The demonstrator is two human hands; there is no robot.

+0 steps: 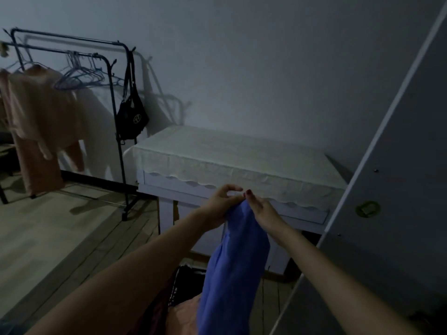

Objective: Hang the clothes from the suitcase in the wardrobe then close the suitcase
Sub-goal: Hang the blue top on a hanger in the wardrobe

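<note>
Dim room, head view. Both hands raised in front of the table, holding a blue garment point(233, 264) by its top edge; it hangs down bunched between the forearms, lower end out of frame at the bottom. Left hand point(221, 205) fingers curled, thumb and forefinger pinching the cloth's top. Right hand point(260, 209) just beside it, fingers together and bent onto the same top edge, gripping the fabric; nails painted dark. The two hands nearly touch at the fingertips.

Below the arms, at the bottom edge: open suitcase point(187, 284), dark interior, only partly visible, with peach cloth point(182, 317) and a dark red item point(154, 315) in or by it — cannot tell which.

Behind the hands: table point(242, 153) against the wall, covered by a pale scalloped cloth. Left of the table: black clothes rack point(116, 112) on the floor, bare wire hangers point(79, 78) on its rail, a peach garment point(41, 112) hung at the left end, black bag point(131, 114) on the right post hook. Grey wardrobe panel point(391, 189) fills the right side, close to the right forearm, with a green sticker point(367, 209).
</note>
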